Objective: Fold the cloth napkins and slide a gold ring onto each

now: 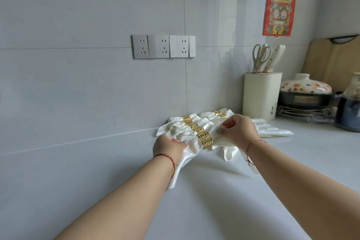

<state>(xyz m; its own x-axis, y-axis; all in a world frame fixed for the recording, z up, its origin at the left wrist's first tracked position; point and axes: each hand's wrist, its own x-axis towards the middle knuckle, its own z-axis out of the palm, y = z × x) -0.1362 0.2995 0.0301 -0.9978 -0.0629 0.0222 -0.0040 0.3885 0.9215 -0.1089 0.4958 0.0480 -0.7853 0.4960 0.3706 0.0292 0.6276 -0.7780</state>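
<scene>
Head view: both hands work the nearest white napkin (191, 143) on the pale counter (116, 191), near the wall. Left hand (168, 146) has its fingers curled on the napkin's left end; right hand (238, 129) pinches the cloth just right of the gold ring (204, 138) that sits round it. More ringed napkins (176, 123) lie in a row behind, touching each other. Knife block (261, 95) and lidded pot (305, 93) stand to the right.

Home kitchen: knife block (261, 95) and lidded clay pot (305, 91) sitting on countertop (194, 191), cutting board (331, 60) leaning against tiled wall (78, 64).
</scene>
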